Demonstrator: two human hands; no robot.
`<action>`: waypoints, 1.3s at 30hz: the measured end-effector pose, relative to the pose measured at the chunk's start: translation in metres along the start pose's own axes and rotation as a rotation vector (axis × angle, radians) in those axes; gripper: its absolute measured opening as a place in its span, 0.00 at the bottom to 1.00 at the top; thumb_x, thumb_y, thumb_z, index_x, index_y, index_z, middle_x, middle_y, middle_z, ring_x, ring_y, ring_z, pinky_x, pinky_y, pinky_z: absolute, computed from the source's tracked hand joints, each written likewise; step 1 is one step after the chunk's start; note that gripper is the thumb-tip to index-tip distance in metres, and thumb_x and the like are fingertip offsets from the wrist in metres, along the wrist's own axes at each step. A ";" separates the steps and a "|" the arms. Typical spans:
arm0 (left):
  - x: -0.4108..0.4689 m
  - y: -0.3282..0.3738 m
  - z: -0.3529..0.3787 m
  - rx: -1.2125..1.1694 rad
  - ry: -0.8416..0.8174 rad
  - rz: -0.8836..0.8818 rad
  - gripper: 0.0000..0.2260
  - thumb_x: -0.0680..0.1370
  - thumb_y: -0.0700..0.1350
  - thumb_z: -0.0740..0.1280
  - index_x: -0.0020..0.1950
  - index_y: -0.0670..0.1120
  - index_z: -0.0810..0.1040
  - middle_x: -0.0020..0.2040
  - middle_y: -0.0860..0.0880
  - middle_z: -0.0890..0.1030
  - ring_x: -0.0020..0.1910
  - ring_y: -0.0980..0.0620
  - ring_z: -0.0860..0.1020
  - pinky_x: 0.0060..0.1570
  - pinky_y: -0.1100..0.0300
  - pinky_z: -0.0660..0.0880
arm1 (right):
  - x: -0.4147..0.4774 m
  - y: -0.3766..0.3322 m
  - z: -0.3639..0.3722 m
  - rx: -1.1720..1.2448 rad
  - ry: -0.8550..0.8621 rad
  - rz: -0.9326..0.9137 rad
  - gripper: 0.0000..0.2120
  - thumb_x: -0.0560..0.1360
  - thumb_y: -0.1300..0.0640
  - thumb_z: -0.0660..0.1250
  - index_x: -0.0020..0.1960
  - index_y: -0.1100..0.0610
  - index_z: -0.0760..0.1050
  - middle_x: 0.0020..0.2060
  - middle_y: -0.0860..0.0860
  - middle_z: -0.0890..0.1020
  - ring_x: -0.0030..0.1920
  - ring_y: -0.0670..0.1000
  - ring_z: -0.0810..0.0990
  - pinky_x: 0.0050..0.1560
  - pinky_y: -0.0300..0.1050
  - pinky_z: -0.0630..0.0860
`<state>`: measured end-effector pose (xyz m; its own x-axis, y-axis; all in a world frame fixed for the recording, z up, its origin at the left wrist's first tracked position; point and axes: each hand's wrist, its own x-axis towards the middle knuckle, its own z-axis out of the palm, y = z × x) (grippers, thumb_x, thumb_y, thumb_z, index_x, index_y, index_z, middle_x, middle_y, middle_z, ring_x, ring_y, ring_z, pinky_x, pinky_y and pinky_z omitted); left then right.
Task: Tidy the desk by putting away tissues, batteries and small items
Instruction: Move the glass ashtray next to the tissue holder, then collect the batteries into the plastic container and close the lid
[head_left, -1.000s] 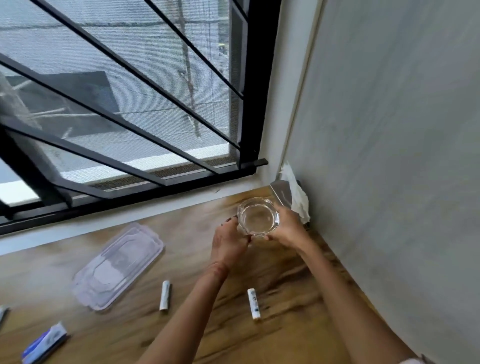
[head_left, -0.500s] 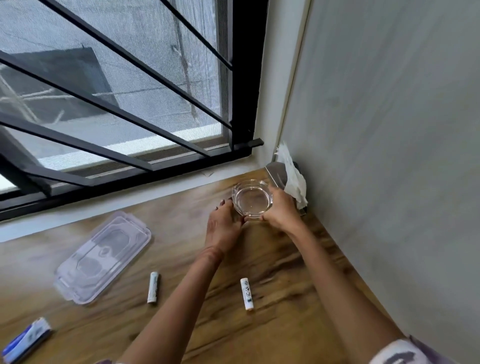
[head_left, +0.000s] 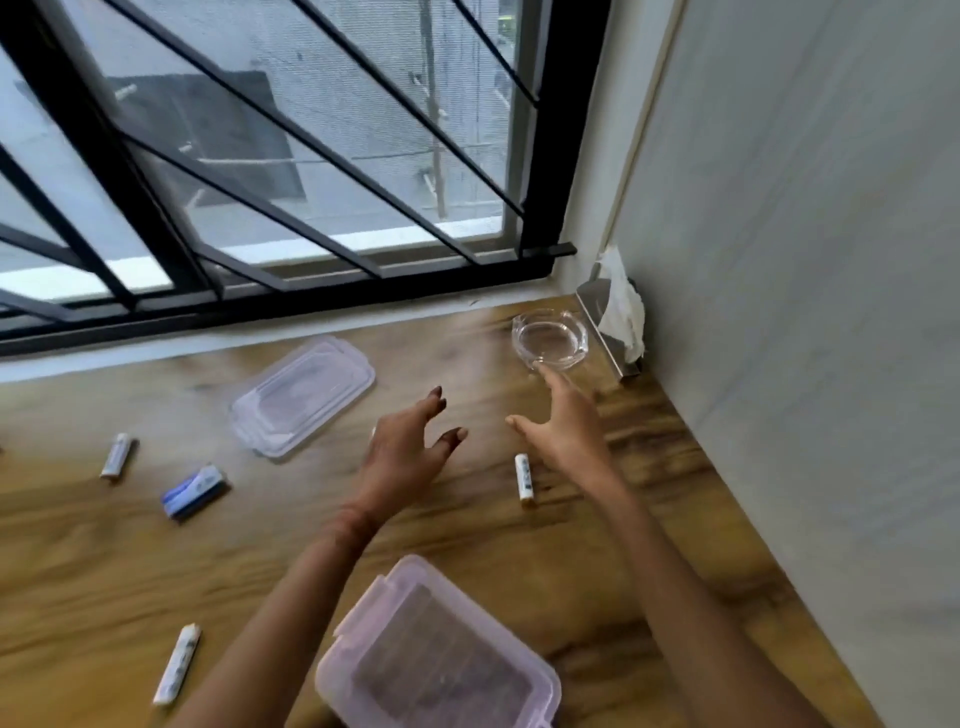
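Both hands have released the dish (head_left: 549, 340), which now sits far right on the desk (head_left: 104, 561), just beside the tissue (head_left: 621, 306). Left hand (head_left: 402, 452) and right hand (head_left: 563, 431) hover empty with fingers spread wide. A battery (head_left: 524, 479) lies by the right wrist, a lid (head_left: 302, 395) to the left, and a box (head_left: 441, 660) near.

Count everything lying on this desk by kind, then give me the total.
Batteries in plain view: 3
Clear lid: 1
Plastic container: 1
Glass dish: 1
Blue and white packet: 1
Tissue holder: 1
Total: 8

Home desk corner, wooden desk (head_left: 519, 561), barred window (head_left: 311, 156), plain wall (head_left: 805, 260)
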<state>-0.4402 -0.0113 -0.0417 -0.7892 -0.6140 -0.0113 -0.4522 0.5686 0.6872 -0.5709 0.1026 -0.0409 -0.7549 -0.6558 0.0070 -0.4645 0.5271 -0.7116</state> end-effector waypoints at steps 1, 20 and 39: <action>-0.015 -0.007 -0.007 -0.007 -0.016 -0.016 0.24 0.76 0.48 0.66 0.71 0.42 0.67 0.70 0.48 0.71 0.70 0.49 0.68 0.68 0.58 0.64 | -0.012 -0.003 0.003 0.008 -0.012 -0.005 0.34 0.70 0.57 0.72 0.72 0.57 0.61 0.70 0.53 0.68 0.69 0.51 0.66 0.65 0.36 0.61; -0.170 -0.065 -0.029 -0.159 -0.139 0.019 0.15 0.79 0.44 0.60 0.66 0.49 0.73 0.55 0.53 0.80 0.52 0.55 0.76 0.49 0.62 0.70 | -0.233 -0.024 0.054 0.083 0.305 0.237 0.31 0.74 0.51 0.67 0.72 0.57 0.59 0.73 0.52 0.62 0.71 0.52 0.63 0.66 0.46 0.67; -0.211 -0.108 -0.089 -0.315 0.066 -0.134 0.16 0.80 0.42 0.60 0.68 0.46 0.72 0.58 0.51 0.80 0.54 0.54 0.76 0.52 0.62 0.71 | -0.179 -0.088 0.099 0.205 0.105 0.229 0.15 0.79 0.63 0.55 0.65 0.58 0.62 0.58 0.57 0.74 0.50 0.51 0.72 0.46 0.45 0.73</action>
<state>-0.1882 0.0081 -0.0489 -0.6982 -0.7117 -0.0770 -0.3917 0.2898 0.8732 -0.3489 0.1206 -0.0486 -0.8778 -0.4675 -0.1047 -0.1822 0.5278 -0.8296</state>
